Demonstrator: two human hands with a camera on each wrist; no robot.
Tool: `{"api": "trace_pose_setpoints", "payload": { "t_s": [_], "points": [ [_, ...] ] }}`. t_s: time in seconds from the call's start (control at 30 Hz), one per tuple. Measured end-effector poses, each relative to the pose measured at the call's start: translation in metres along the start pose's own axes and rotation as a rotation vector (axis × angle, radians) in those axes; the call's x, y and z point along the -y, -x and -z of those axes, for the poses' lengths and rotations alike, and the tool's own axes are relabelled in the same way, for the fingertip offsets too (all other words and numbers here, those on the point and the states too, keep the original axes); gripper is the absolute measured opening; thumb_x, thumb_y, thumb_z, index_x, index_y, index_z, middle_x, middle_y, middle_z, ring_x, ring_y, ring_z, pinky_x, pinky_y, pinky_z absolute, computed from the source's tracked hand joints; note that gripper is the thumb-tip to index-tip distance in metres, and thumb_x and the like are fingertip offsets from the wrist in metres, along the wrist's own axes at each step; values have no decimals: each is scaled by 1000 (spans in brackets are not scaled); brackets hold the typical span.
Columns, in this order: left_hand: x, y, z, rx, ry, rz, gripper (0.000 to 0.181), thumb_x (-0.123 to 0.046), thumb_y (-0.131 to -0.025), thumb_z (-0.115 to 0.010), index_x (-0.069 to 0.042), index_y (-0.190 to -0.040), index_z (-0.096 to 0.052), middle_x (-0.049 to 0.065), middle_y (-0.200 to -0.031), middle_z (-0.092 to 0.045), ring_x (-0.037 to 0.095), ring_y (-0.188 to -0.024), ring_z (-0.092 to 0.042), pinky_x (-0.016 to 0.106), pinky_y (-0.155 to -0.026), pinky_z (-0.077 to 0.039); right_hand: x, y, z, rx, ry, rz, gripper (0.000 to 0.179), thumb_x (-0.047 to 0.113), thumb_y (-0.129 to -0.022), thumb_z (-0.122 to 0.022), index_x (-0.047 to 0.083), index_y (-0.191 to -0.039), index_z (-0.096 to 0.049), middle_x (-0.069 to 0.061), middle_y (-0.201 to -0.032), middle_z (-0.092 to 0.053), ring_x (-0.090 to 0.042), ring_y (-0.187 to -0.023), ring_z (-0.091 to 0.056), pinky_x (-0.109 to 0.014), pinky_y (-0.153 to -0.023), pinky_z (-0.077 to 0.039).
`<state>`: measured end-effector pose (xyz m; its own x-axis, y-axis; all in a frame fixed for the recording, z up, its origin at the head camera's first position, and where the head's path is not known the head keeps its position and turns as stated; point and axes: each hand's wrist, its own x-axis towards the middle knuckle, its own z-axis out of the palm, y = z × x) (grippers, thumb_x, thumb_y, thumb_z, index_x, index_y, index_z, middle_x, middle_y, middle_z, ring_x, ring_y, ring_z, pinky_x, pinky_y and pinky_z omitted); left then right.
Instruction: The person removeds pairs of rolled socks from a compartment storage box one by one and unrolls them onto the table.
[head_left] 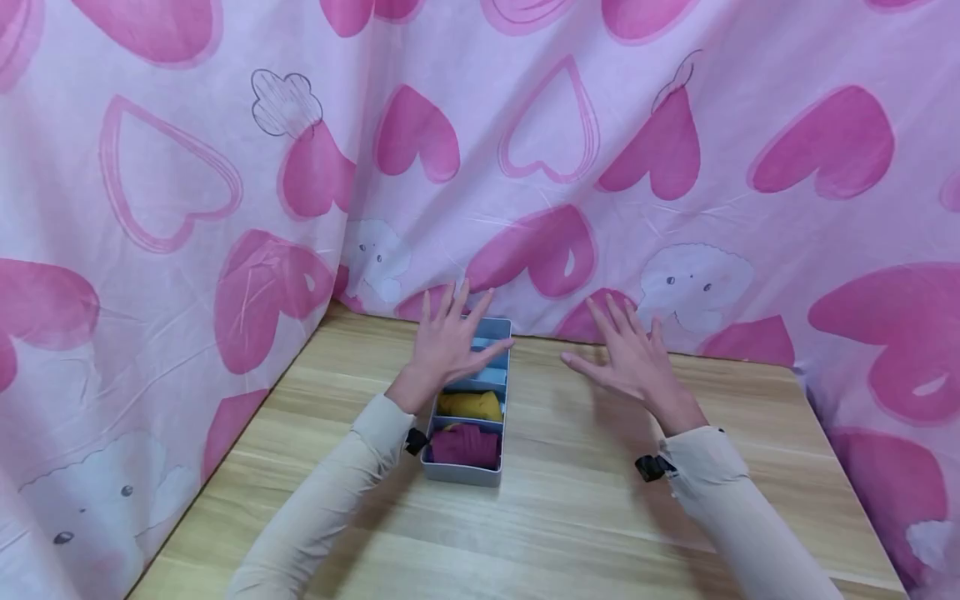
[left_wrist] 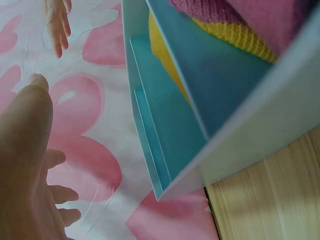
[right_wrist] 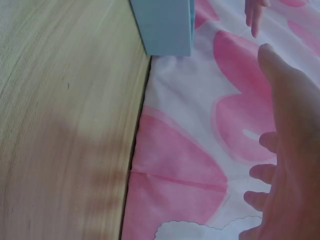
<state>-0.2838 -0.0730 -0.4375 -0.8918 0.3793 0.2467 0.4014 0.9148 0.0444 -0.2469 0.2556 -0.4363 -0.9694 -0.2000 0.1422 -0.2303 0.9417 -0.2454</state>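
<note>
Two bare hands hover, fingers spread and straight, over a pale wooden desk, and neither holds anything. The left hand hangs palm down above the far end of a long, narrow light-blue plastic divider box, its fingertips over the far compartments; whether it touches the box cannot be told. The right hand is released too, held flat above the bare desk well to the right of the box, thumb pointing towards it.

The box stands lengthwise near the middle of the desk, its far end close to the pink cloth backdrop printed with hearts and white cartoon bears. Its nearest compartment holds a folded magenta knitted cloth; the next one back holds a folded mustard-yellow knitted cloth. The compartments beyond show only their blue dividers.

No brand, label or writing can be read on any of it.

Both forearms wear cream long sleeves, each with a black strap at the wrist.
</note>
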Motion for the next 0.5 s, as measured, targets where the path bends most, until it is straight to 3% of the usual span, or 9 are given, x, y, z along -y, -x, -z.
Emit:
{"api": "trace_pose_setpoints", "payload": {
  "t_s": [0.13,0.3,0.5],
  "points": [
    [3,4,2,-2,66,2,93,-85,-98,-35,-33,-174,-23,13,-182,-19,39,-168,-20,68,-133,-19,0,2,2,-44,-14,26,108,88,-91,-53,34,-175,-12,-8,-184,-14,-41,-169,-12,-79,-128,-12],
    [9,12,2,-24,171,14,86,-77,-103,-38,-28,-173,-28,14,-178,-30,38,-163,-31,62,-131,-31,4,8,2,-117,-49,67,101,79,-95,-59,38,-175,-13,-6,-182,-23,-37,-167,-24,-82,-120,-28],
    [14,23,0,-49,258,52,80,-71,-106,-42,-26,-171,-33,13,-171,-42,40,-152,-49,62,-118,-49,11,17,0,-226,-115,145,88,62,-98,-69,33,-172,-30,-10,-175,-39,-37,-160,-40,-73,-121,-38]
  ]
}}
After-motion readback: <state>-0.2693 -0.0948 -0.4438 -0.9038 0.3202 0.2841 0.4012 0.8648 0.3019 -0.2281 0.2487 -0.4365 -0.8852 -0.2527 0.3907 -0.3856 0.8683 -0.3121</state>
